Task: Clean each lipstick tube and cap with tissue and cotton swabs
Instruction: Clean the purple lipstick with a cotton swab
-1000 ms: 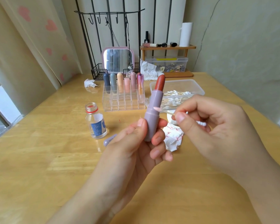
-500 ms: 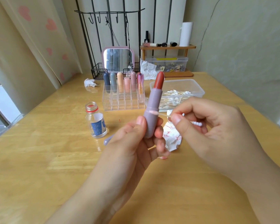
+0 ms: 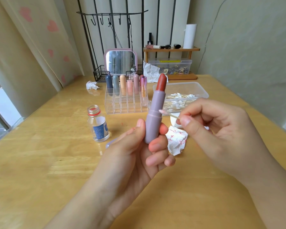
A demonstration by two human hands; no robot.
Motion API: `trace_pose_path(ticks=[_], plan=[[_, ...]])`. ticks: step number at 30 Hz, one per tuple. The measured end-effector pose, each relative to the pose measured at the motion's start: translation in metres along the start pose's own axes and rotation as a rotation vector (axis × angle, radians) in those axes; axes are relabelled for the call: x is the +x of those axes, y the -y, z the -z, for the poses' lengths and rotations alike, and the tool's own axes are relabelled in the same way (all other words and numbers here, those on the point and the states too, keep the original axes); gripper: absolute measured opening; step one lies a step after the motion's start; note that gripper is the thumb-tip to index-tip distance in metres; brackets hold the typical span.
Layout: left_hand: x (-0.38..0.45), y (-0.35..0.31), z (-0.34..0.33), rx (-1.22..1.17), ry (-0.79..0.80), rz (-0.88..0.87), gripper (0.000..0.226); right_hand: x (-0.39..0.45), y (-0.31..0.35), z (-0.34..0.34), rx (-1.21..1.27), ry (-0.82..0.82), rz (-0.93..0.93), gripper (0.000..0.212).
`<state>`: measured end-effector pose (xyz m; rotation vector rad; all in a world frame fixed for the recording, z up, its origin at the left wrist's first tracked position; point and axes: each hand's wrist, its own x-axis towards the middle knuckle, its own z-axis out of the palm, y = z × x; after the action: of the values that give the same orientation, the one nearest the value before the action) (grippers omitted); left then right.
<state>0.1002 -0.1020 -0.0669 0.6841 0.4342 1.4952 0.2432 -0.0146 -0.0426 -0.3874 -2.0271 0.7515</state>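
Observation:
My left hand (image 3: pixel 139 151) holds a lilac lipstick tube (image 3: pixel 154 116) upright by its base, with the red-brown bullet (image 3: pixel 161 82) extended at the top. My right hand (image 3: pixel 221 129) pinches a cotton swab (image 3: pixel 168 113), whose pink-stained tip touches the tube's right side at the collar step. The lilac cap (image 3: pixel 109 142) lies on the table behind my left hand, mostly hidden. A crumpled tissue (image 3: pixel 177 141) with red smears lies on the table between my hands.
A clear organizer (image 3: pixel 125 104) with several capped lipsticks stands behind. Right of it is a clear box of cotton swabs (image 3: pixel 180 95). An open small bottle (image 3: pixel 98 124) stands at left. A mirror (image 3: pixel 120 61), wire basket, shelf and more tissue sit at the back.
The swab tip went against the tube and has drawn slightly back to its right edge. My left hand raised the tube a little and shifted its fingers on the base.

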Motion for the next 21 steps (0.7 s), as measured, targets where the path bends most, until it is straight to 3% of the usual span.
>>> trace_pose_path(ticks=[4,9,13,21], plan=[[0.0017,-0.0036,0.0048,-0.148,0.133,0.103,0.037,0.0005,0.0009,-0.0018,0.023,0.018,0.002,0.017],[0.0025,-0.0038,0.0067,-0.154,0.151,0.103,0.037,0.0003,0.0002,0.0008,0.032,0.021,-0.021,0.017],[0.0017,-0.0004,0.0015,0.012,0.043,-0.004,0.035,-0.0006,0.0020,-0.0009,0.022,0.056,-0.008,0.017],[-0.0001,0.0048,0.0021,0.447,-0.232,-0.228,0.018,-0.0015,0.0030,-0.0061,-0.165,-0.029,0.028,0.014]])
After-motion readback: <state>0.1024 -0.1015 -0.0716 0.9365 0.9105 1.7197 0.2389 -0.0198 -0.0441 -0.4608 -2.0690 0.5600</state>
